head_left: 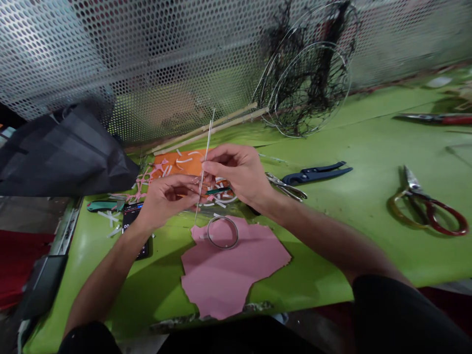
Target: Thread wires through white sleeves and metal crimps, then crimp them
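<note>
Slanting just above the top edge of a cut pink sheet (228,275), a thin white rod (207,157) is pinched by the together fingers (217,160) of the right hand (236,174). The curled fingers (188,184) of the left hand (167,199) are held beside its lower part; whether the rod is touched by them cannot be told. A teal stick (217,191), partly hidden, is seen between the hands. On the sheet, a metal hoop (222,232) is laid. Beyond the sheet, an orange sheet (180,163) is strewn with white strips. To its right, blue-handled pliers (315,173) and red-handled scissors (427,209) are placed on a green table (368,147). A phone (132,216) is seen left of it, with only "00" readable; a red-handled tool (435,118) is cut off by the frame.
</note>
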Motion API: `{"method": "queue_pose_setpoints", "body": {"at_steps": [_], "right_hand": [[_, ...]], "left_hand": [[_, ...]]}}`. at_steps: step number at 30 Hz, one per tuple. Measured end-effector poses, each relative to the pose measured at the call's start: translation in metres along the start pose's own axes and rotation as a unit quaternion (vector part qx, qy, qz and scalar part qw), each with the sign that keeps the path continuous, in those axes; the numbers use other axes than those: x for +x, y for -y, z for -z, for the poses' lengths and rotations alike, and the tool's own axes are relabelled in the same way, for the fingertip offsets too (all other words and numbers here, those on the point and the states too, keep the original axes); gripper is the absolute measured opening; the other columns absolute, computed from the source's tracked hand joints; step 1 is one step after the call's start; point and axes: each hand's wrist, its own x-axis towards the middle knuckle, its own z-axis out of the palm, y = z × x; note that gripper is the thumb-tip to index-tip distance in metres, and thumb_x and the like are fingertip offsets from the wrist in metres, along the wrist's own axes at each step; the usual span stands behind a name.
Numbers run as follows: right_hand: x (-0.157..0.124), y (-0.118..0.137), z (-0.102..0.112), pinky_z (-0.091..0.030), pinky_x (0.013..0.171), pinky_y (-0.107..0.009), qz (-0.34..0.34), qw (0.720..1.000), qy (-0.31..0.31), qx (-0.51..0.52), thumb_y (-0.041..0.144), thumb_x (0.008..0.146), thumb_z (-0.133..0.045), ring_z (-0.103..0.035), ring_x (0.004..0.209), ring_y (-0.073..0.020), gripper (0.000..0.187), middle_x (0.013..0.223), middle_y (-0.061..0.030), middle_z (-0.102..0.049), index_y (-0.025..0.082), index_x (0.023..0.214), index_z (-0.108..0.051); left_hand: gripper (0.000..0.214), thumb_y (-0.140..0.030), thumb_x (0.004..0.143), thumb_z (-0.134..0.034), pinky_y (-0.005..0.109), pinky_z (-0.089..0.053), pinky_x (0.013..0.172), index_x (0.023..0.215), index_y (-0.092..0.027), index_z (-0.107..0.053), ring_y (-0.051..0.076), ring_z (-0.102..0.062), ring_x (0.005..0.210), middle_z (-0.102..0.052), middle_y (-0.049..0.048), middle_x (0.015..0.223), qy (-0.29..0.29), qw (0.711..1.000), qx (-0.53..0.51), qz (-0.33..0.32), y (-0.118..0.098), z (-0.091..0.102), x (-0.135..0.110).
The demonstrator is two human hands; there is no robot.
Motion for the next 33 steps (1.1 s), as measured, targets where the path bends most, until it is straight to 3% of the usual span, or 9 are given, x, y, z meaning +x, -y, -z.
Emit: {"method": "queue_pose_setpoints", "body": {"at_steps": [4, 8, 12, 24, 33], "right_hand": [[-0.0027, 0.0037, -0.0007, -0.058, 0.051, -0.022, 0.033, 0.999, -0.010, -0.029, 0.037, 0.068, -0.093, -0.066, 0.052, -0.0100, 0.029, 0.061, 0.0035, -0.071, 0.019, 0.075, -0.071], [-0.0054, 0.0064, -0.0012, -0.057, 0.053, -0.022, 0.058, 0.996, -0.018, -0.059, 0.025, 0.073, -0.087, -0.067, 0.055, -0.0103, 0.017, 0.065, 0.0016, -0.073, 0.018, 0.075, -0.072], [-0.0064, 0.0070, -0.0015, -0.057, 0.054, -0.023, 0.063, 0.994, -0.027, -0.089, 0.019, 0.074, -0.082, -0.067, 0.055, -0.0104, 0.010, 0.066, 0.0009, -0.073, 0.017, 0.076, -0.072], [0.0035, -0.0013, 0.0024, -0.055, 0.046, -0.018, -0.047, 0.998, -0.003, 0.030, 0.030, 0.062, -0.095, -0.064, 0.046, -0.0083, 0.028, 0.056, 0.0039, -0.071, 0.018, 0.070, -0.071], [-0.0041, 0.0054, -0.0015, -0.058, 0.051, -0.020, 0.051, 0.996, -0.031, -0.066, 0.020, 0.075, -0.082, -0.068, 0.052, -0.0094, 0.012, 0.062, 0.0020, -0.073, 0.017, 0.073, -0.070]], "left_hand": [[0.024, -0.022, 0.073, -0.088, 0.022, -0.064, 0.058, 0.095, -0.023, -0.079, 0.013, -0.073, 0.070, -0.078, 0.0003, 0.084, -0.015, 1.000, -0.019, -0.014, -0.0011, -0.0047, 0.0022], [0.028, -0.021, 0.066, -0.092, 0.021, -0.064, 0.062, 0.089, -0.021, -0.076, 0.013, -0.073, 0.073, -0.077, 0.0006, 0.086, -0.051, 0.998, 0.040, -0.027, 0.0001, -0.0081, 0.0012], [0.026, -0.026, 0.069, -0.092, 0.021, -0.065, 0.063, 0.088, -0.019, -0.075, 0.014, -0.074, 0.076, -0.078, 0.0023, 0.089, -0.061, 0.994, 0.086, -0.027, -0.0010, -0.0092, -0.0014], [0.021, -0.023, 0.074, -0.089, 0.019, -0.064, 0.057, 0.093, -0.022, -0.081, 0.011, -0.072, 0.063, -0.077, -0.0012, 0.078, -0.006, 0.998, 0.049, -0.042, -0.0022, -0.0027, 0.0009], [0.021, -0.025, 0.078, -0.087, 0.017, -0.062, 0.067, 0.097, -0.022, -0.079, 0.010, -0.074, 0.072, -0.079, -0.0001, 0.084, -0.092, 0.974, 0.161, -0.130, 0.0034, -0.0072, 0.0010]]}}
